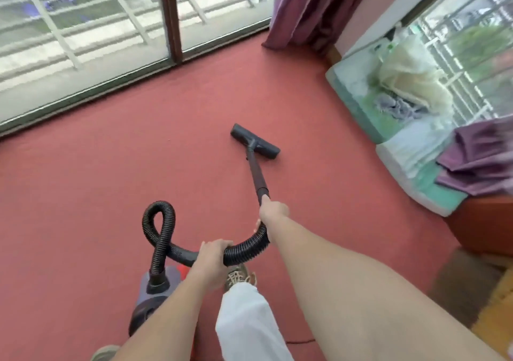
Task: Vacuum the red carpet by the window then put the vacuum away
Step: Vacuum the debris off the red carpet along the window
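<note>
The flat, rectangular black nozzle [255, 141] rests on the matte red carpet [111, 171] near the window [83, 41]. The right hand [273, 212] has its fingers wrapped around the smooth, rigid wand [256, 173]. The left hand [212, 255] has its fingers curled over the ribbed black hose [159, 227], which loops down to the rounded grey vacuum [154, 294].

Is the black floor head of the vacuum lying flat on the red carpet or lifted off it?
Flat: the black floor head sits along the red carpet with no gap showing, the wand sloping up to the right hand.
</note>
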